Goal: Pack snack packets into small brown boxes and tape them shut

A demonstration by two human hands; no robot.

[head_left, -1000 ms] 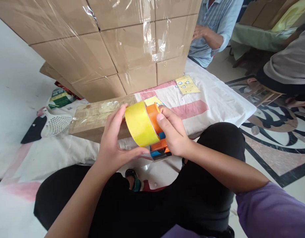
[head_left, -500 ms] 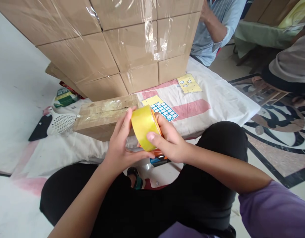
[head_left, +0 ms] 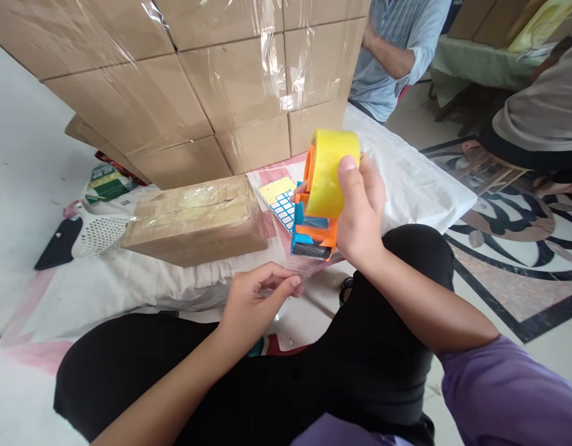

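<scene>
A: What did the left hand (head_left: 251,297) have, nearest the body?

B: Its thumb and forefinger were pinched together just under the dispenser (head_left: 313,232). I think they held the free end of the clear tape, though the film was too faint to be sure.

A: And the right hand (head_left: 362,214)?

B: It was closed around the dispenser's handle and raised above the lap, thumb pressed on the side of the yellow roll (head_left: 332,170). The blade end pointed down toward the left fingers.

A: How would the pull have gone well from there?

B: My judgement: hold the dispenser steady, draw the end straight away from the blade, and keep the strip flat so it didn't fold on itself. The thumb on the roll had to ease off, or the tape wouldn't feed.

A: Where was the box (head_left: 193,217)?

B: Just beyond the hands, on the white sheet (head_left: 406,179), its top seam already glossy with tape. A white scoop (head_left: 102,232) lay to its left.

A: Farther back?

B: A wall of stacked cartons (head_left: 197,80) wrapped in film, and another person in a blue shirt (head_left: 397,43) seated beside them.
</scene>
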